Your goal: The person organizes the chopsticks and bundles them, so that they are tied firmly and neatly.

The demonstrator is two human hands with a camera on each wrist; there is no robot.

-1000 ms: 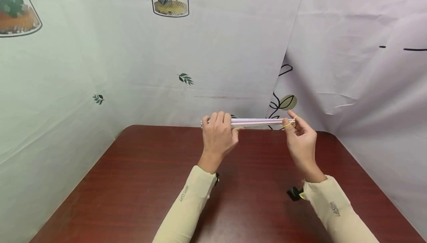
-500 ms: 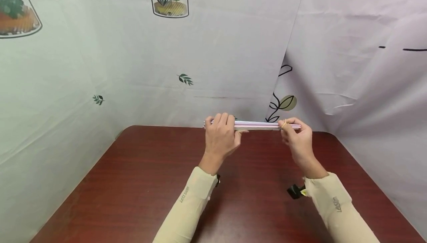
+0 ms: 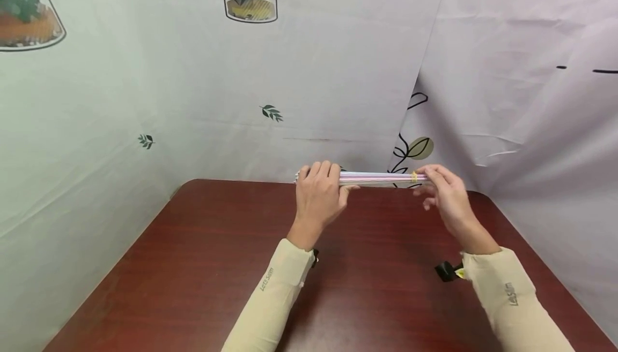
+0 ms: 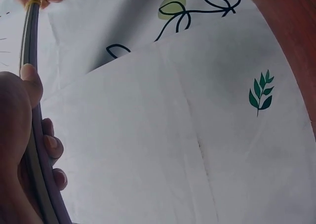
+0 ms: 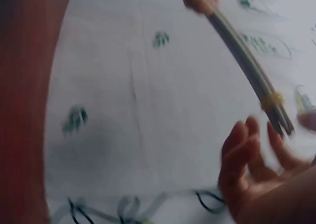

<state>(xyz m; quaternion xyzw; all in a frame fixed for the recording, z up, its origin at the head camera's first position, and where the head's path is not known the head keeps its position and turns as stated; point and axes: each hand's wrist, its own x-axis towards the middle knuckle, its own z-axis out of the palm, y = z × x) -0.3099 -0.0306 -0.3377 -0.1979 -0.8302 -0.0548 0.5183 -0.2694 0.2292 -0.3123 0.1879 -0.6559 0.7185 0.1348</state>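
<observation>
My left hand (image 3: 316, 196) grips a bundle of thin white and purple straws (image 3: 372, 178), held level above the far edge of the table. Its fingers curl over the bundle's left part, and the thumb lies along it, as the left wrist view also shows. Near the right end a yellow rubber band (image 3: 414, 177) is wound round the straws. My right hand (image 3: 450, 196) is at that end with loosely spread fingers, the index fingertip right by the straw tips. In the right wrist view, the band (image 5: 272, 101) sits just beyond those fingers (image 5: 242, 140).
A dark red wooden table (image 3: 217, 266) lies beneath both arms. White fabric (image 3: 338, 73) printed with plants and jars surrounds it at the back and sides. A black wrist camera (image 3: 446, 271) hangs under the right sleeve.
The right hand brought the rubber band inward over the straws' end, then let go and drew back to the right. The left hand keeps its grip almost unmoved.
</observation>
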